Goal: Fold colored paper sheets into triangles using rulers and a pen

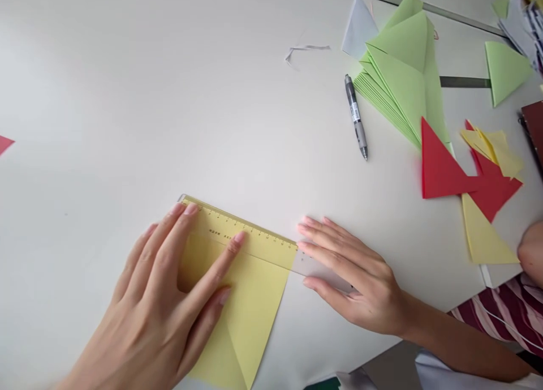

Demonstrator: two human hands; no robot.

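1. Beneath the left hand point(146, 299), a yellow paper sheet point(254, 299) lies on the white tabletop point(127, 95), a clear ruler point(265, 248) set along its far edge.
2. The left hand, fingers spread wide, rests its fingertips on the ruler and sheet, grasping neither.
3. To its right, the right hand point(360, 282) stretches flat, fingers extended and thumb apart, over the ruler's projecting end; how firmly it touches cannot be told.
4. Beyond the right hand, a pen point(356, 118) lies near layered green papers point(403, 67).
5. Farther right of that hand, red papers point(441, 169) overlap a yellow triangle point(487, 234).
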